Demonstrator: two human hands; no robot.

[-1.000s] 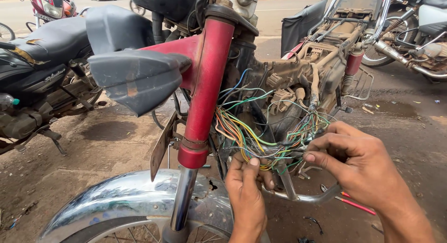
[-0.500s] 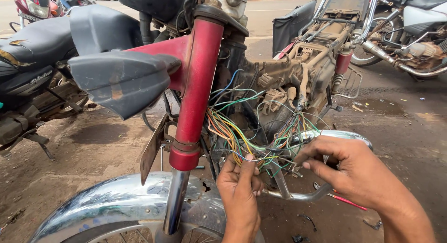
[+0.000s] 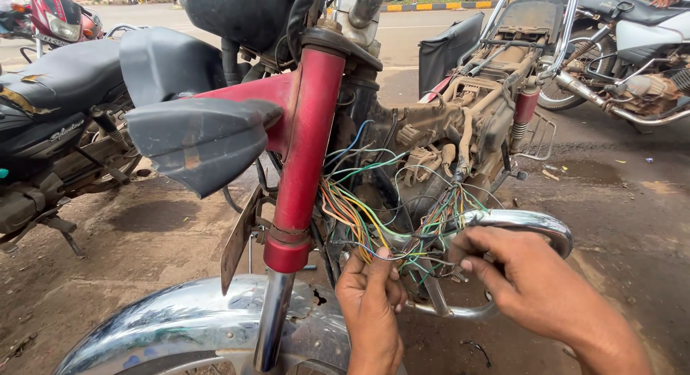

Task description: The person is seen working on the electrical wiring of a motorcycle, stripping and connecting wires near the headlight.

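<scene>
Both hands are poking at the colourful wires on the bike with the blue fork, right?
Not quite: the fork is red, not blue, as the head view shows. The rest holds: the left hand and right hand are both at the colourful wires.

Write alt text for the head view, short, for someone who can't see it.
Two bare hands work in a tangle of coloured wires on a stripped motorcycle: the left hand pinches wires from below, the right hand reaches in beside a chrome guard bar. A red fork tube and chrome front mudguard fill the foreground.
</scene>
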